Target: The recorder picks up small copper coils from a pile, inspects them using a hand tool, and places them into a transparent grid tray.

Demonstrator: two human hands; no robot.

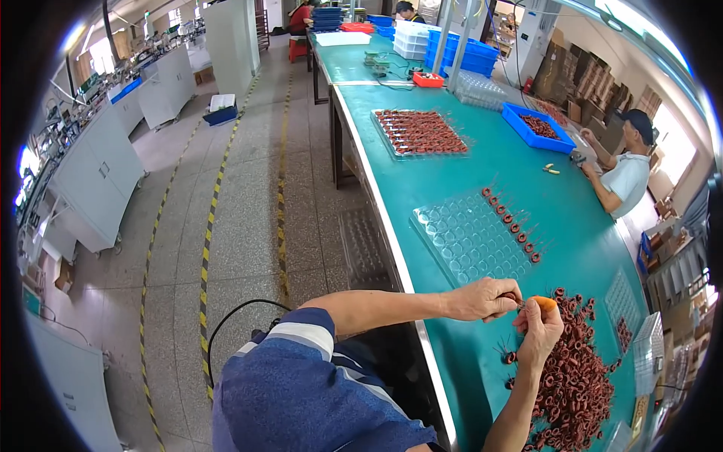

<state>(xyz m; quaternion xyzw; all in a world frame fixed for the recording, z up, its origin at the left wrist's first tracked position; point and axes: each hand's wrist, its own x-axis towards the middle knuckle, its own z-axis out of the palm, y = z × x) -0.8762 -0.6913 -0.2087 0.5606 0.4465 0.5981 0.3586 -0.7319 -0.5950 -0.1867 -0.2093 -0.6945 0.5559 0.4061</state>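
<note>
Both hands meet over the green table (482, 173). The left hand (486, 298) is curled, fingertips pinching a small dark coil part (521, 304). The right hand (539, 328), wearing an orange fingertip cover, closes on the same part. A pile of brown coils (576, 377) lies at five o'clock, a clear blister tray (471, 241) at twelve

My bench (482, 173) is teal green, the coils (576, 377) reddish brown, my fingertip cover (544, 303) orange, my sleeve (301, 339) blue with white stripes, bins (536, 124) blue.
</note>
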